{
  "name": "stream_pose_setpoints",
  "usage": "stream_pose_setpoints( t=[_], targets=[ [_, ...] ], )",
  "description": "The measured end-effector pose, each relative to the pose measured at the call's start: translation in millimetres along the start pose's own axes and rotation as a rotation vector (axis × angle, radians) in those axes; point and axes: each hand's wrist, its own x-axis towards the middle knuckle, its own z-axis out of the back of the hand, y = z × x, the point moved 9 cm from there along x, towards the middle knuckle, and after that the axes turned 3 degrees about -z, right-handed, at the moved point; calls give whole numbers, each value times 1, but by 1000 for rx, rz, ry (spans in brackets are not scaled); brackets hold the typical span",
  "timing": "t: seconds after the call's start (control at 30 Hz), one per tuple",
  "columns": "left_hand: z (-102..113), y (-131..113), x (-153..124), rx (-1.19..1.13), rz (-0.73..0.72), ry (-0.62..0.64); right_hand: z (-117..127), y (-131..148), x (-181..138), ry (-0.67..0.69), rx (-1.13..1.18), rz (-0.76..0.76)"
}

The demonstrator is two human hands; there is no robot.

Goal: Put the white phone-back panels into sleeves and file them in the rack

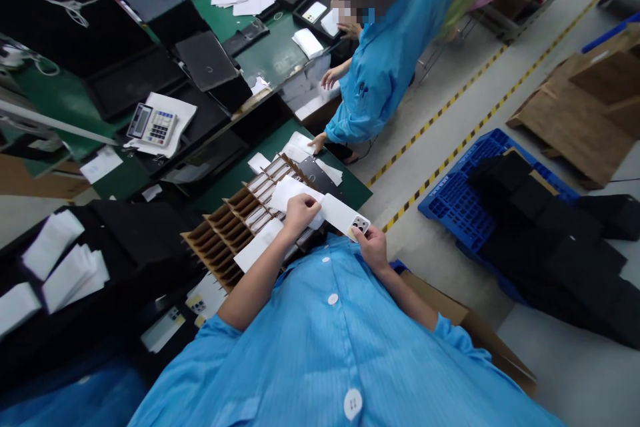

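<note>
My right hand [373, 248] is closed on the camera end of a white phone back panel [341, 215], which has a cluster of dark round lenses. Its other end reaches toward my left hand [300, 213], whose fingers are pinched on a thin white paper sleeve [290, 191]. Whether the panel's end lies inside the sleeve or only against it, I cannot tell. Beneath both hands is a box with brown cardboard dividers [227, 223]; several slots hold upright white pieces. Another white sheet [259, 245] lies across the dividers beside my left forearm.
A co-worker in a blue smock [380, 67] stands at the green bench [273, 47], one hand near papers beyond the divider box. At left are a calculator [153, 125] and white stacks [75, 273]. A blue pallet [450, 193] with black items stands on the floor at right.
</note>
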Motion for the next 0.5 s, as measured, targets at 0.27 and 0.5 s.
stream_pose_setpoints(
  t=[0.27,0.5],
  targets=[
    [4,-24,-11,286,-138,-69,-16,8,2,106,34,-28],
    [-5,-36,-21,417,-189,-24,-39,1,12,174,97,-76]
  ],
)
